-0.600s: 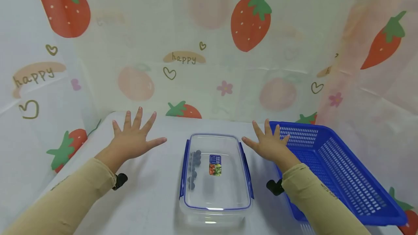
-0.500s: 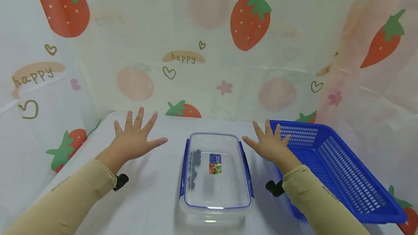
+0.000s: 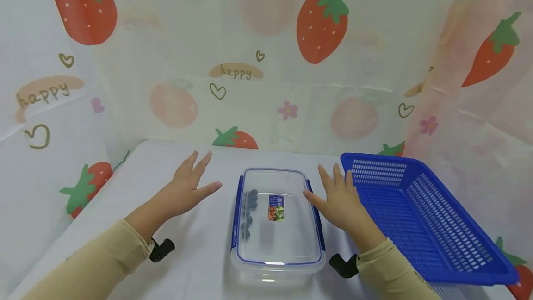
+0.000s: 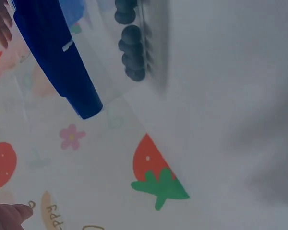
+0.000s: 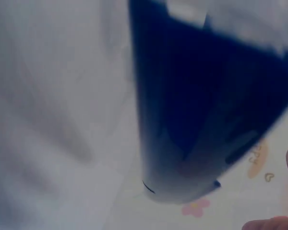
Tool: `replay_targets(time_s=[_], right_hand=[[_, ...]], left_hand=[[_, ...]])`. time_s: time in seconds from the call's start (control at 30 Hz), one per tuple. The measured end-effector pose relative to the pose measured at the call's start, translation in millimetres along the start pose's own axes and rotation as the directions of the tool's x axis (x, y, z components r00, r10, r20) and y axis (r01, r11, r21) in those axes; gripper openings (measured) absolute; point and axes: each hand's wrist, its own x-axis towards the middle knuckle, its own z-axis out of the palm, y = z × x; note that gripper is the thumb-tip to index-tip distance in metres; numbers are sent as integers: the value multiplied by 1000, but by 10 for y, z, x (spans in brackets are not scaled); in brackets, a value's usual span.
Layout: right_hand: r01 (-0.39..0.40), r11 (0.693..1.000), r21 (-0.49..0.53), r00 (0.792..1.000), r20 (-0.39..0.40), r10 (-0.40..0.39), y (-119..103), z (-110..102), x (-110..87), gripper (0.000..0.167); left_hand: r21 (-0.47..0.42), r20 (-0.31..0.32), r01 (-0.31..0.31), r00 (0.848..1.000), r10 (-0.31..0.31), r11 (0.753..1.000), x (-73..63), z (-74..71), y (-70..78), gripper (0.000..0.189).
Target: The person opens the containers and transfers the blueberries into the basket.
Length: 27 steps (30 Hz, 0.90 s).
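Note:
A clear plastic food container (image 3: 272, 240) with a blue-rimmed lid and blue side latches stands on the white table. Several dark blue round things, like berries, lie along its left inside wall (image 3: 249, 216); the left wrist view shows these berry-like things (image 4: 132, 52) closer, near the left latch (image 4: 57, 57). My left hand (image 3: 183, 193) is in the air left of the container, fingers extended, holding nothing. My right hand (image 3: 341, 205), fingers spread and also bare, hovers beside the right latch. That latch (image 5: 192, 86) fills much of the right wrist view.
A blue perforated plastic basket (image 3: 416, 226) stands right of the container, partly behind my right forearm. Strawberry-print cloth (image 3: 266, 101) hangs behind and along both sides of the white table (image 3: 195, 263). A colourful label (image 3: 276, 208) is on the lid.
Both hands have moved lower and closer to the container's sides. The left hand has turned, its fingers less widely spread. Container and basket stay in place.

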Motion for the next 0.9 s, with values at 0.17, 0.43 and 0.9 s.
replay_targets(time_s=[0.17,0.43,0.9], right_hand=[[-22,983,182,1000,22,18,22,123,-33,81],[-26,926,376,1000,14,22,77,355,-43,79],[21,547,837,999,1,-40,298,676,-24,68]], left_hand=[[-155,26,-18,999,22,988,-41,117,82,87],[-349,89,6,996,26,937,-73,294,149,90],[-639,252,235,964,-88,732,-38,533,142,86]])
